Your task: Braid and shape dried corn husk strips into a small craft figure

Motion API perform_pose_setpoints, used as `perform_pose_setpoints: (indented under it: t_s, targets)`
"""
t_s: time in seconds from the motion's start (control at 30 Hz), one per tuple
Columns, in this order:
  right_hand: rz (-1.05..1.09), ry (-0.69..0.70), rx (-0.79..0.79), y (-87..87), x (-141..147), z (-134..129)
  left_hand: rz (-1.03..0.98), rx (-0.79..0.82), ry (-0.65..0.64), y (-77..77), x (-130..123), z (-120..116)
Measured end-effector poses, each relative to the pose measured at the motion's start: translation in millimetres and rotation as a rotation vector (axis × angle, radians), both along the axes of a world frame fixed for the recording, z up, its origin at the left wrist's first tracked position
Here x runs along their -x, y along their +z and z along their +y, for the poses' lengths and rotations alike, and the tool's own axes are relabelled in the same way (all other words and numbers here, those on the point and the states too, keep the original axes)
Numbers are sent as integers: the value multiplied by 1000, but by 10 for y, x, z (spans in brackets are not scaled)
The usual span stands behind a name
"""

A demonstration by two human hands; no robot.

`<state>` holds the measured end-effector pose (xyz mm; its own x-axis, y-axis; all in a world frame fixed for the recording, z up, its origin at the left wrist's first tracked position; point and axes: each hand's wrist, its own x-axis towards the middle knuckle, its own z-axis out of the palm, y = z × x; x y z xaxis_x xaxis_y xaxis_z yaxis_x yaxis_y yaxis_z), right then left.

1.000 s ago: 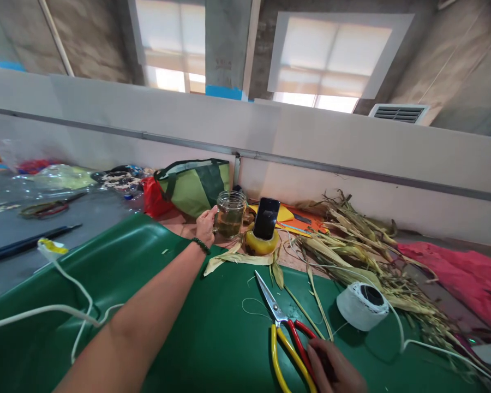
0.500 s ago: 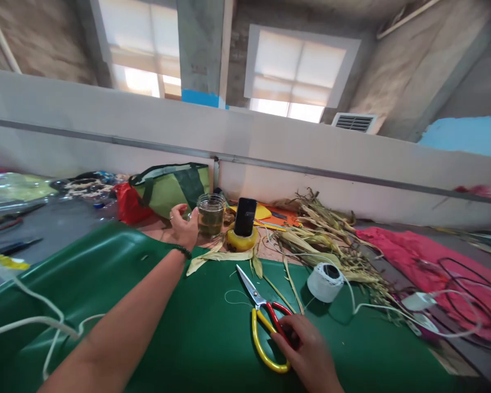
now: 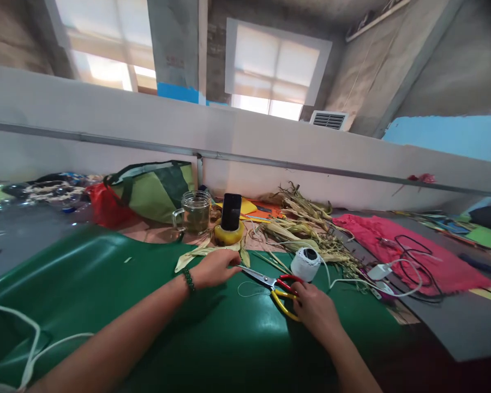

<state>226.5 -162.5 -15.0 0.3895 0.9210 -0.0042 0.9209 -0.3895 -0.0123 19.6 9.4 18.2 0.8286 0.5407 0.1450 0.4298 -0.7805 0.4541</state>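
The scissors (image 3: 265, 279), with one red and one yellow handle, are low over the green mat (image 3: 213, 349), blades pointing left. My right hand (image 3: 315, 305) is closed round their handles. At the blade tip, my left hand (image 3: 216, 268) has thumb and fingers drawn together, apparently pinching the point; the exact contact is partly hidden. A thin loop of thread (image 3: 249, 293) lies below the blades. Just behind the handles stands a spool of white thread (image 3: 305, 264). Pale dried husk strips (image 3: 196, 255) lie beyond my left hand.
A glass mug (image 3: 196, 214) of liquid stands beside a phone (image 3: 231, 212) propped on a yellow tape roll (image 3: 229, 233). Dried husks (image 3: 311, 234) are heaped behind the spool. A green bag (image 3: 155, 194) sits back left, pink cloth (image 3: 393, 240) and white cable (image 3: 343, 281) to the right.
My left hand has left the mug and come to the scissors' tip. The scissors in my right hand have turned, their blades lying flatter. The view has swung right.
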Motion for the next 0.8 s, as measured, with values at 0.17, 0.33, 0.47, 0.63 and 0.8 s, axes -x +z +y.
perform_pose_setpoints:
  t_s: [0.17, 0.33, 0.47, 0.63, 0.8]
  targets:
    - [51, -98, -15, -32, -110, -47, -107, 110, 48, -343, -93, -23]
    - [44, -196, -4, -34, -232, -25, -7, 43, -54, -437, -40, -11]
    - [36, -266, 30, -30, -325, -31, 16, 12, -60, -386, 0, -19]
    - [11, -287, 150, 87, -306, -34, 68, 22, -52, -354, -1, -23]
    - [-93, -166, 134, 294, -250, 316, 102, -5, -65, -339, -19, -43]
